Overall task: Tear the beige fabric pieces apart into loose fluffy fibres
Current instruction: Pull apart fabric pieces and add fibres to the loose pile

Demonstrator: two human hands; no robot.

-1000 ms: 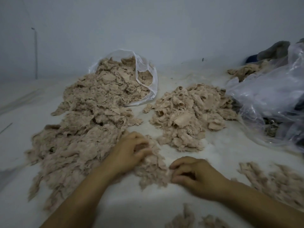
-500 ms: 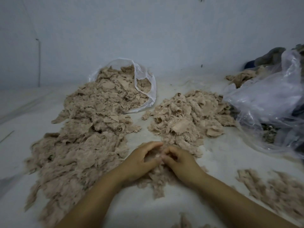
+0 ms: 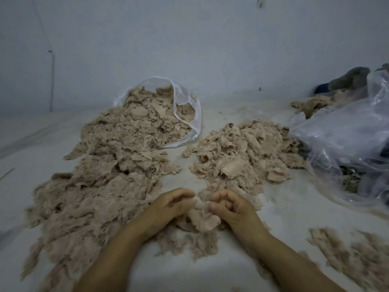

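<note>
Compared with half a second ago, the two hands have been drawn slightly apart, and a beige wad (image 3: 201, 218) is now seen between them where the fingers were pressed together before. The piles around them lie unchanged.

The left hand (image 3: 171, 204) is held palm inward with its fingers curled, and the left edge of the wad is pinched by them. The right hand (image 3: 229, 204) is turned with its knuckles up; its fingers (image 3: 219, 194) are bent tightly, and the wad's right edge is gripped between thumb and fingers. Both forearms are brought in from the bottom edge, and both hands are held just above the pale floor (image 3: 280, 199).

The wad hangs between the hands, with loose fluff (image 3: 189, 243) lying right beneath it. A long fibre heap (image 3: 88, 197) is spread to the left, spilling from an open mesh bag (image 3: 187, 114). A pile of fabric pieces (image 3: 242, 152) lies just beyond the hands. A clear plastic bag (image 3: 345, 144) is seen at the right, and more fluff (image 3: 355, 256) at the lower right.

No writing or label can be read.
</note>
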